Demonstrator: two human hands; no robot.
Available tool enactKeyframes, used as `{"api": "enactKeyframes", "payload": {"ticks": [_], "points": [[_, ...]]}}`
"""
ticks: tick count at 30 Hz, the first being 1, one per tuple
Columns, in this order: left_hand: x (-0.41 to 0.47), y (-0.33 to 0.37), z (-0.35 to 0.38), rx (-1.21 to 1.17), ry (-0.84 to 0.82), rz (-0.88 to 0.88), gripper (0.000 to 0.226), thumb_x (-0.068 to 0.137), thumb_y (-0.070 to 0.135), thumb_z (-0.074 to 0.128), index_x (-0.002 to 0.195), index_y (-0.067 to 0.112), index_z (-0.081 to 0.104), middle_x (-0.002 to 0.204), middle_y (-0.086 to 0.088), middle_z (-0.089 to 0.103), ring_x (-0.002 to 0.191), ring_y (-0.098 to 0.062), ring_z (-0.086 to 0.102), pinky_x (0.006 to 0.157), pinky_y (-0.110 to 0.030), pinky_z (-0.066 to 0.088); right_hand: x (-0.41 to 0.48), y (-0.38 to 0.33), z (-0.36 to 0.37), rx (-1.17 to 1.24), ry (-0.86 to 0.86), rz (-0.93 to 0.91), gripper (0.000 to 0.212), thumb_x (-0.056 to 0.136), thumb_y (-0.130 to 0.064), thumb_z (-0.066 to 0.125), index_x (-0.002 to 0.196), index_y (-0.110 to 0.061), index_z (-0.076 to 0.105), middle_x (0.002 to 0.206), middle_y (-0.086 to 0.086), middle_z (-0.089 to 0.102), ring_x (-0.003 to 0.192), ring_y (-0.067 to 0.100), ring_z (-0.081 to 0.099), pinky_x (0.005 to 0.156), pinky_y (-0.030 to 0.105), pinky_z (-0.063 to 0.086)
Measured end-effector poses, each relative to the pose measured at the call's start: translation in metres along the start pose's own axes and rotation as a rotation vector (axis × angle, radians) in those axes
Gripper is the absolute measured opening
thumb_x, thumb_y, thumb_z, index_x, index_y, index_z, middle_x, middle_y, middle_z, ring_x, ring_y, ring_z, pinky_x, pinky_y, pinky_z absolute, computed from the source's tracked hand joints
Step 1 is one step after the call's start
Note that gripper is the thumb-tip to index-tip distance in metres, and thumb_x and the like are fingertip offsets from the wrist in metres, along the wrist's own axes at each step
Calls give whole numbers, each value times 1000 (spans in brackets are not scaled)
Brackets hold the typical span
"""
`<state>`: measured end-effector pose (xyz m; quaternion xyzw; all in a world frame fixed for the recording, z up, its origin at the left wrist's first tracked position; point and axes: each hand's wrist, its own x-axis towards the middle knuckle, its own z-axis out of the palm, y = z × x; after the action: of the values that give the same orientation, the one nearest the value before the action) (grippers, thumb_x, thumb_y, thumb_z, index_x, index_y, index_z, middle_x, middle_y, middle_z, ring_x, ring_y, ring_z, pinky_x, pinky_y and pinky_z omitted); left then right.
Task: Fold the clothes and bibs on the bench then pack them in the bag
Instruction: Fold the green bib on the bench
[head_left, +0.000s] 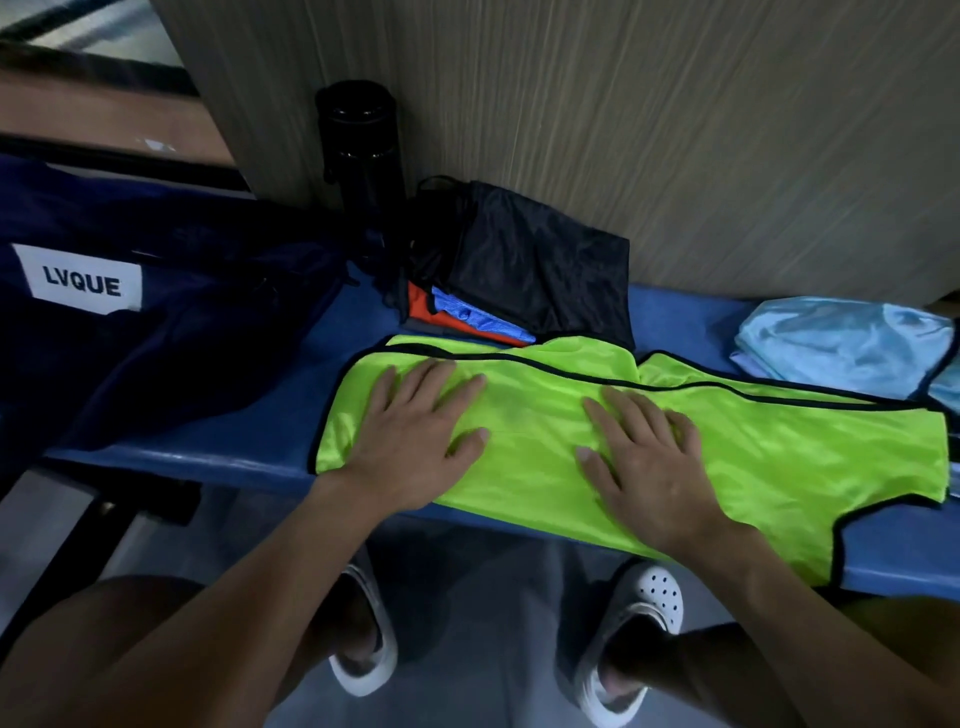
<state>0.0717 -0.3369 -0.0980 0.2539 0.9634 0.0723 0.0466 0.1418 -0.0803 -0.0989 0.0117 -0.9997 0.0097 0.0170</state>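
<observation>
I press my left hand and right hand flat, fingers straight, gripping nothing, on the green bib spread across the bench. I judge this the smoothing step; next, fold it, then the bag.

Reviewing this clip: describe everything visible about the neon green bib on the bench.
The neon green bib is thin, slightly shiny fabric edged with black piping. It lies spread lengthwise on the blue bench, mostly flat with light wrinkles, and its near edge hangs over the bench front. A curved cut-out shows at its near right corner. The left hand and right hand press flat on it with fingers straight. Its far edge reaches the folded pile.
</observation>
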Motion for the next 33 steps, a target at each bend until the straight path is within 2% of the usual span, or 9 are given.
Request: {"api": "enactKeyframes", "payload": {"ticks": [3,6,8,12,15,19,22,27,33], "points": [[8,-4,5,35,-71,-31,73,89,66,6,157,39,-2,167,2,-4,153,-19,-9,121,-57,-5,-1,4,2,73,34,-12,62,96,-56,25,143,-22,45,151,1,41,141,22,34,114,52,24],[14,12,-5,-24,84,-76,70,87,57,22,151,32,31,155,-3,30,145,-24,25,118,-57,15,-3,12,-12,105,198,68,50,95,-47,31,124,-17,60,126,1,57,120,25,51,104,50,31],[15,31,-7,-60,202,2,63,86,51,31,140,24,49,139,-3,47,129,-26,43,110,-54,29,-7,27,-16,80,208,195,50,93,-47,31,122,-16,58,123,4,56,114,28,51,100,51,34],[15,52,8,15,85,126,62,90,52,33,143,25,50,145,-6,48,134,-25,42,111,-52,32,-26,56,-10,119,-10,156,68,93,-58,16,142,-21,45,146,1,43,137,21,37,112,51,25],[24,68,-6,-22,175,112,55,86,47,40,126,20,64,125,-4,59,115,-28,54,96,-48,41,-34,66,-16,219,155,202,60,94,-51,24,136,-18,52,137,-1,53,129,22,46,109,48,27],[52,108,-28,-32,304,274,43,89,39,40,113,18,68,108,1,62,101,-25,56,86,-40,38,-44,92,-28,288,271,351,48,95,-43,36,128,-15,58,123,4,61,117,28,51,99,47,32],[82,149,-34,-25,259,384,42,92,41,39,112,19,68,106,3,64,102,-25,55,86,-40,38,-52,130,-35,324,376,548,32,95,-28,54,122,-13,60,118,7,62,115,33,50,96,47,32],[131,203,-27,20,75,411,39,98,45,53,130,23,59,123,3,60,118,-21,50,95,-37,32,-65,188,-44,365,420,877,35,92,-27,60,123,-11,58,125,15,54,120,37,43,98,52,31],[150,219,-15,105,-23,375,25,98,38,54,116,24,65,112,4,63,111,-20,52,90,-35,30,-62,216,-35,420,297,889,37,91,-30,62,122,-10,58,116,12,62,114,36,50,95,47,31]]}}
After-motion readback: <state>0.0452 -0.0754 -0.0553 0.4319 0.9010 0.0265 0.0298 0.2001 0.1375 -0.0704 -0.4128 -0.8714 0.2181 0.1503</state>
